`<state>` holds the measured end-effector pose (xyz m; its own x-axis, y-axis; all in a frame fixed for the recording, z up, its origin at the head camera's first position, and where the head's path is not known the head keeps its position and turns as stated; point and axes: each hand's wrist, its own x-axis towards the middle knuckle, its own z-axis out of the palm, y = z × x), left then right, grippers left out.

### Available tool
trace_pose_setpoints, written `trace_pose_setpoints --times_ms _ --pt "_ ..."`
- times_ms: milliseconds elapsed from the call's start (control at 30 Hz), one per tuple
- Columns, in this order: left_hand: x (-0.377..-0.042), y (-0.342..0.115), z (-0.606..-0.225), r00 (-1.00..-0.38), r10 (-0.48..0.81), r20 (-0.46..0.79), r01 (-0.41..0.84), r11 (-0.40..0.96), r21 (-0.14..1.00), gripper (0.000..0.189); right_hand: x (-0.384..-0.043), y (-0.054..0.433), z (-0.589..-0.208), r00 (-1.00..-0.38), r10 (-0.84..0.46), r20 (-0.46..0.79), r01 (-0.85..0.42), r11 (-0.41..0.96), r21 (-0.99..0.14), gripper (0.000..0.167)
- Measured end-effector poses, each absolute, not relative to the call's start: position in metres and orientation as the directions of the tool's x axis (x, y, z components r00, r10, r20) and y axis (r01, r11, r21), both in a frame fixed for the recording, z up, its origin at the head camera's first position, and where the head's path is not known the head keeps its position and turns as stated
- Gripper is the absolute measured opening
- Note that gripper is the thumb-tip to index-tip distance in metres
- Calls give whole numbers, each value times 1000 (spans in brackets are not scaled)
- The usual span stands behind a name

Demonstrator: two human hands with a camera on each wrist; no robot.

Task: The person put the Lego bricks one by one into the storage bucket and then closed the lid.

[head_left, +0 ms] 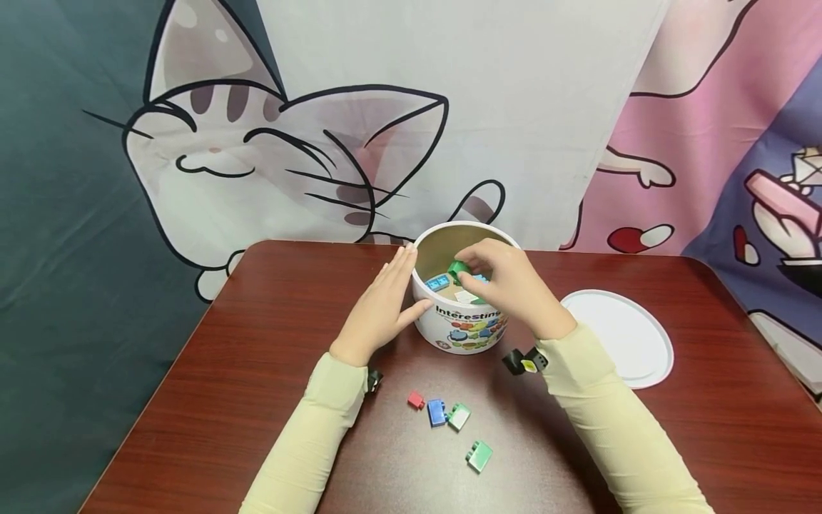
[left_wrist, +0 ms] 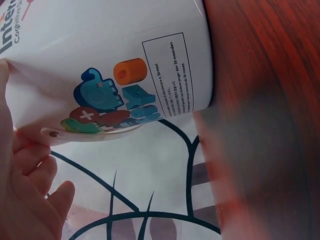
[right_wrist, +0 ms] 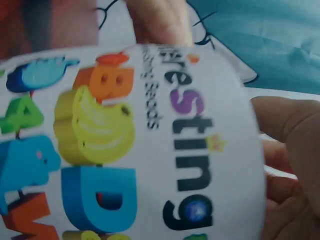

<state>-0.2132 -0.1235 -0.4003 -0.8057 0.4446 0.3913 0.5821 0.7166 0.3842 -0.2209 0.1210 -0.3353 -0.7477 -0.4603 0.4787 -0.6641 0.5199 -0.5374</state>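
A white round tub with printed toy pictures stands near the back of the table, and several blocks lie inside it. My left hand rests against the tub's left side with its fingers straight; in the left wrist view, fingers show beside the printed wall. Over the tub's opening, my right hand reaches in from the right. Its thumb and fingers pinch a green building block. Just below it, a blue block lies inside the tub. The tub wall hides the block in the right wrist view.
A white round lid lies flat to the tub's right. In front of the tub sit a red block, a blue block close to a green block, and another green block. Cartoon-printed cloth hangs behind the brown table.
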Motion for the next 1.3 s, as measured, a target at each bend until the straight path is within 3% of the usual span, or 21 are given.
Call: trace_pose_setpoints --times_ms 300,633,1033,1300 --pt "-212 -122 -398 -804 449 391 584 718 379 85 -240 115 -339 -829 -432 355 -559 647 -518 23" --pt "-213 -122 -399 -799 450 400 590 716 373 85 -241 115 -342 -846 -369 385 -531 658 -534 18" --pt "-213 -124 -400 -800 452 395 588 722 365 85 -221 120 -339 -772 -334 541 -626 552 -551 14" --pt "-212 -124 -400 -798 453 396 590 721 363 84 -186 122 -328 -629 -454 631 -775 427 -466 15"
